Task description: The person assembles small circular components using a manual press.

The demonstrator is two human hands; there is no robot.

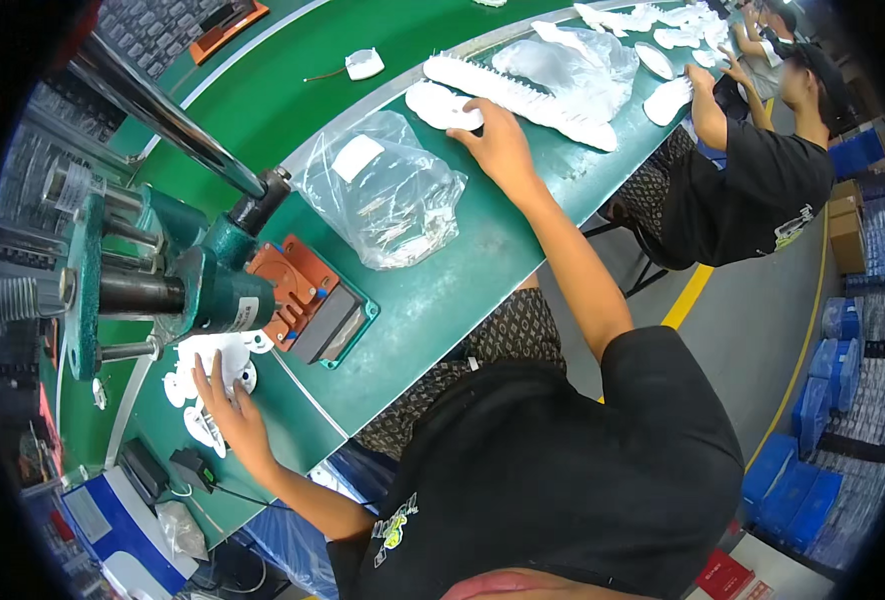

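Head view, left fisheye, facing down over the bench.
Wide, close: wearer's black shirt [563,470] fills lower middle, bench [413,330] slants across, left hand [235,412] and right hand [500,147] near; straight edges bow toward dark rim.

Table [433,300] green. Press [221,285] dark green, lever [163,110] silvery. Fixture [288,268] orange-red. Oval part [431,103] white; parts pile [225,345] white. Shirt [583,460] black, yellow-green print. Legwear [518,330] dark, pale diamond pattern. Boxes [768,470] blue. Floor line [688,297] yellow.
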